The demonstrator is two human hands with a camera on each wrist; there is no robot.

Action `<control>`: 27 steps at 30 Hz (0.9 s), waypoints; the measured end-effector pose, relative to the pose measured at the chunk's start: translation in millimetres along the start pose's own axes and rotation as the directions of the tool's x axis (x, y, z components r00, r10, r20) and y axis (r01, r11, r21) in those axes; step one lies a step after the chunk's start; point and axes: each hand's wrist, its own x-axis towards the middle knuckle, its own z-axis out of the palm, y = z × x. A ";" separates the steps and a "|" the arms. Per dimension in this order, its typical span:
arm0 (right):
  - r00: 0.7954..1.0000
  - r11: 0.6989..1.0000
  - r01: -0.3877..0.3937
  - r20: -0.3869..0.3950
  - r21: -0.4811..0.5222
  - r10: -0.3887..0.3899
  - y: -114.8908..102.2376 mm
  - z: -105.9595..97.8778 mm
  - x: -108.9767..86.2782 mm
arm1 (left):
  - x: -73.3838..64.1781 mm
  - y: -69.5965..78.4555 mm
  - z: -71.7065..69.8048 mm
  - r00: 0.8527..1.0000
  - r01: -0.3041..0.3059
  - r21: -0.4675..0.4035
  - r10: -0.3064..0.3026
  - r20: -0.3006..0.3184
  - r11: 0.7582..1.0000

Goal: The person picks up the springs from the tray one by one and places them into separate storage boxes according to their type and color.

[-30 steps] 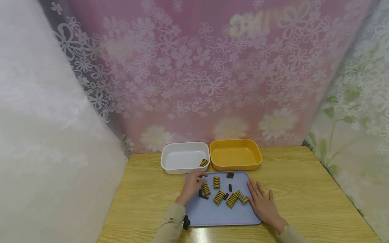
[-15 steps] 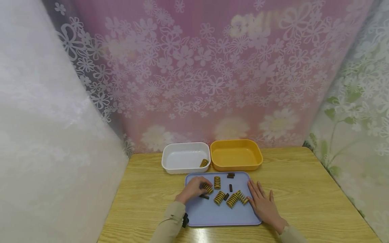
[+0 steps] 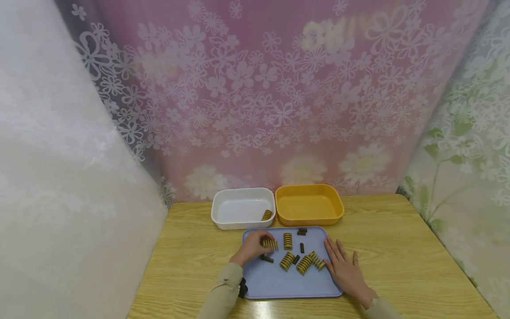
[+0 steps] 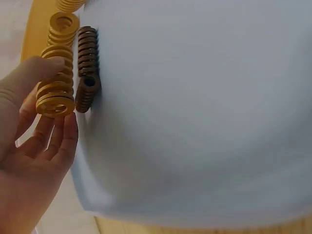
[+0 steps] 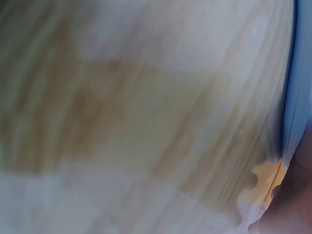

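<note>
My left hand [image 3: 252, 246] pinches a yellow coil spring [image 4: 55, 80] between thumb and fingers, at the left side of the lilac-blue tray [image 3: 291, 285]. Just beside the held spring lie two small dark brown springs [image 4: 88, 51], one partly covered by the hand in the head view. Another yellow spring [image 3: 287, 241] stands close to the right of the held one. My right hand [image 3: 347, 271] rests with straight, spread fingers on the tray's right edge, its thumb close to a yellow spring [image 3: 320, 265]. In the right wrist view only part of that hand [image 5: 287, 209] shows.
Several more yellow springs [image 3: 287, 261] and small brown springs [image 3: 302, 247] lie across the tray's middle and back. Behind it stand a white bin [image 3: 233, 225] with a yellow spring [image 3: 267, 215] inside and an orange-yellow bin [image 3: 311, 221]. A floral curtain [image 3: 279, 110] hangs behind the table.
My left hand has closed on the yellow spring and turned it from steeply slanted to nearly level. The yellow spring to its right has shifted slightly rightward. The right hand keeps its place.
</note>
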 end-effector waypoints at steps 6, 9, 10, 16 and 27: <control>1.000 1.000 -0.023 0.003 0.015 0.023 -1.4 -0.6 0.4 | -0.6 -1.5 -7.8 0.998 0.030 -0.048 -0.033 -0.051 0.998; 1.000 1.000 -0.025 0.004 0.014 0.025 -1.3 0.1 0.5 | -1.7 0.9 -14.0 0.997 0.026 -0.046 -0.030 -0.076 0.999; 1.000 1.000 -0.021 0.001 0.012 0.021 -1.1 0.4 0.3 | -2.3 1.8 -16.1 0.996 0.020 -0.048 -0.024 -0.083 0.999; 1.000 1.000 -0.022 0.010 0.008 0.021 -1.8 -0.8 0.7 | -3.6 3.4 -26.0 0.994 -0.020 -0.070 0.012 -0.110 0.997; 0.998 0.999 -0.043 0.056 0.012 0.042 -0.4 0.6 2.3 | 2.6 -1.6 -52.1 0.965 0.006 -0.044 -0.017 -0.260 0.999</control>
